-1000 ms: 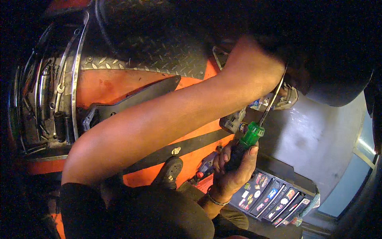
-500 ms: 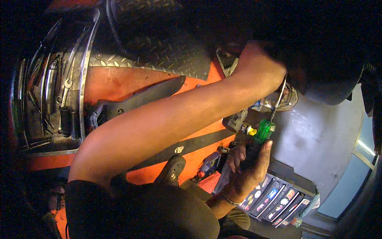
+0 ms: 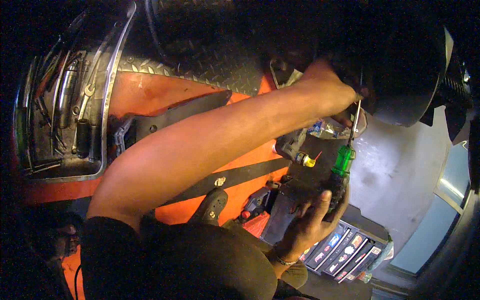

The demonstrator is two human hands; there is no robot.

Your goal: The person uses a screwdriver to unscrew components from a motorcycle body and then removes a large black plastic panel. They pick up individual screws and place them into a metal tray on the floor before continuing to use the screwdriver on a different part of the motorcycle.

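Note:
My right hand (image 3: 312, 222) is closed on the dark rear end of a screwdriver (image 3: 343, 161) with a clear green front on its handle. The thin metal shaft points up and slightly right, its tip running into shadow beside my left hand (image 3: 342, 97). My left arm reaches across from the lower left, and that hand is up against a large dark part (image 3: 400, 90). Shadow hides most of the left fingers, so what they hold or touch does not show.
A metal-rimmed tray (image 3: 106, 100) with wrenches and sockets lies at the left. Below my left arm is an orange platform (image 3: 185, 212). A spray can with a yellow cap (image 3: 310, 163) and red straw lies near the screwdriver. A drawer cabinet (image 3: 345, 252) with stickers stands lower right.
The screwdriver has swung more upright, its handle slightly to the right. My right hand now sits lower on it, the thumb off the green part. My left hand stays by the dark part.

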